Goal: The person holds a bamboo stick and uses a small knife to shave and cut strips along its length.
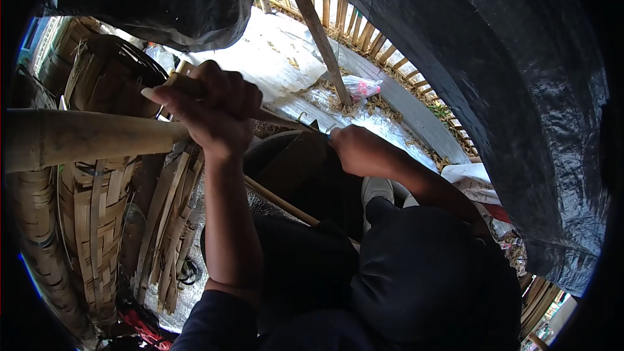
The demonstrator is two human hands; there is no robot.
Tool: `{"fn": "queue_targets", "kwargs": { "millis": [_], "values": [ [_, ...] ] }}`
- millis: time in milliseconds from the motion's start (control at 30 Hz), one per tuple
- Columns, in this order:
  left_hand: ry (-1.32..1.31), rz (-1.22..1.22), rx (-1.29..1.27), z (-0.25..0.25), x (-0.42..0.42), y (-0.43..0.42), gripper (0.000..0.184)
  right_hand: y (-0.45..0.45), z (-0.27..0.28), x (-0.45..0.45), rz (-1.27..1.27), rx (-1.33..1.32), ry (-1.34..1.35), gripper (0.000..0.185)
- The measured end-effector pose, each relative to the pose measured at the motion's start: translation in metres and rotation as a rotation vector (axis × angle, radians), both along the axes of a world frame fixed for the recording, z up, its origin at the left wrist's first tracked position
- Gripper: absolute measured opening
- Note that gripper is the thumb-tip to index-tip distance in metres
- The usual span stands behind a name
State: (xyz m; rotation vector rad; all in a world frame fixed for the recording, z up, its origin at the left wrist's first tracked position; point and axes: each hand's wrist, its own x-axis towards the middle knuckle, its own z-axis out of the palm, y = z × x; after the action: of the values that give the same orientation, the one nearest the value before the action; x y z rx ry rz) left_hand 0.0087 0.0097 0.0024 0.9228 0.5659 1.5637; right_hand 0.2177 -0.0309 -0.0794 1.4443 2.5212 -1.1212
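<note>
My left hand [218, 101] is raised in a closed fist around a narrow bamboo strip [279, 119]. A pale stub end [177, 80] shows by its thumb, and the strip slants from the fist toward my other hand. My right hand [364, 149] is closed at the far end of the strip. By its fingers is a dark, blade-like tool [314, 125], mostly hidden, with a bluish glint. A thin curl [301, 117] stands up on the strip there. Below both hands lies a dark rounded shape [286, 162], too shaded to name.
A thick bamboo pole [91, 140] juts in from the left, close to my left hand. Woven bamboo baskets [97, 234] and split slats [172, 221] stand beneath. A slanting post [315, 26], a bamboo fence [364, 29] and dark tarps [494, 78] surround the spot.
</note>
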Motion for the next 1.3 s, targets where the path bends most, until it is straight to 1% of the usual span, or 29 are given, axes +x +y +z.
{"fn": "queue_targets", "kwargs": {
  "millis": [33,67,100,167,200,233,300,333,367,400,433,500,533,567,600,633,667,700,733,800,833,900,967,1033,1067,1133,1200,1233,1300],
  "values": [
    [-0.016,-0.101,0.035,0.002,0.005,-0.004,0.068,0.001,-0.005,-0.002,-0.024,0.007,-0.009,0.019],
    [0.036,-0.105,-0.003,0.004,0.021,-0.013,0.069,0.002,-0.03,-0.008,-0.054,0.093,0.099,0.019],
    [0.249,-0.103,0.133,0.009,0.035,-0.018,0.071,0.006,-0.031,-0.009,-0.029,0.083,0.106,0.019],
    [0.241,-0.068,0.061,0.008,0.03,-0.017,0.076,0.017,-0.032,-0.008,0.056,0.045,0.173,0.02],
    [0.155,-0.039,0.012,0.007,0.021,-0.012,0.075,0.011,-0.012,-0.006,-0.018,0.004,0.13,0.02],
    [0.078,-0.02,-0.004,0.006,0.008,-0.007,0.075,0.016,-0.013,-0.008,-0.005,0.013,0.144,0.02],
    [0.019,-0.012,-0.032,0.003,0.01,-0.011,0.074,0.012,-0.022,-0.008,0.01,0.026,0.161,0.02],
    [0.167,0.016,0.009,0.007,0.023,-0.017,0.074,0.017,-0.036,-0.017,0.073,0.114,0.098,0.017],
    [0.314,0.038,0.056,0.01,0.035,-0.022,0.074,0.02,-0.043,-0.017,0.056,0.113,0.087,0.017],
    [0.2,-0.005,0.054,0.009,0.037,-0.02,0.072,0.024,-0.044,-0.017,0.108,0.112,0.102,0.016],
    [0.175,-0.042,0.028,0.013,0.032,-0.018,0.071,0.026,-0.042,-0.015,0.161,0.113,0.122,0.015],
    [0.038,0.02,-0.125,0.006,0.022,-0.01,0.07,0.015,-0.034,-0.008,0.11,0.125,0.114,0.012],
    [0.031,0.057,-0.199,-0.004,0.022,-0.008,0.07,0.01,-0.032,-0.006,0.12,0.121,0.028,0.012],
    [0.034,0.052,-0.211,-0.012,0.025,-0.011,0.07,0.005,-0.032,-0.005,0.133,0.109,-0.058,0.011],
    [0.108,0.029,-0.159,-0.015,0.032,-0.016,0.07,0.007,-0.044,-0.012,0.094,0.023,0.004,0.011],
    [0.178,0.008,-0.102,-0.015,0.037,-0.019,0.069,0.005,-0.05,-0.007,0.092,0.017,0.001,0.011],
    [0.107,-0.071,-0.086,-0.011,0.034,-0.021,0.069,0.004,-0.055,-0.003,0.09,0.058,0.028,0.012],
    [0.108,-0.075,-0.091,-0.005,0.03,-0.023,0.069,0.003,-0.049,-0.003,0.087,0.099,0.056,0.013],
    [0.07,-0.102,-0.019,-0.001,0.025,-0.023,0.069,0.004,-0.04,-0.003,0.082,0.095,0.056,0.013],
    [-0.005,-0.159,0.087,0.015,0.019,-0.024,0.069,0.009,-0.02,-0.005,-0.08,-0.031,0.075,0.021],
    [-0.008,-0.163,0.086,0.014,0.015,-0.024,0.069,0.01,-0.018,-0.006,-0.084,-0.033,0.073,0.021],
    [-0.102,-0.172,0.138,0.007,0.007,-0.023,0.074,0.008,-0.018,-0.007,-0.126,-0.089,0.107,0.029],
    [-0.067,-0.179,0.128,0.001,0.006,-0.024,0.075,0.004,-0.026,-0.006,-0.159,-0.114,0.107,0.028],
    [0.011,-0.191,0.183,0.0,0.002,-0.027,0.069,0.002,-0.026,-0.004,-0.189,-0.132,0.11,0.027],
    [0.013,-0.192,0.185,-0.001,0.002,-0.03,0.069,0.0,-0.022,-0.002,-0.175,-0.116,0.116,0.026],
    [0.042,-0.024,0.159,-0.003,0.005,-0.035,0.069,-0.005,-0.014,0.004,-0.163,-0.097,0.121,0.026],
    [0.034,-0.044,0.185,-0.006,0.009,-0.042,0.069,-0.011,-0.009,0.01,-0.133,-0.056,0.007,0.021],
    [0.026,-0.064,0.21,-0.007,0.011,-0.044,0.069,-0.012,-0.012,0.008,-0.134,-0.056,0.006,0.021],
    [0.057,-0.039,0.231,-0.005,0.021,-0.048,0.068,-0.015,-0.024,0.002,-0.108,0.015,0.104,0.016]
  ]
}}
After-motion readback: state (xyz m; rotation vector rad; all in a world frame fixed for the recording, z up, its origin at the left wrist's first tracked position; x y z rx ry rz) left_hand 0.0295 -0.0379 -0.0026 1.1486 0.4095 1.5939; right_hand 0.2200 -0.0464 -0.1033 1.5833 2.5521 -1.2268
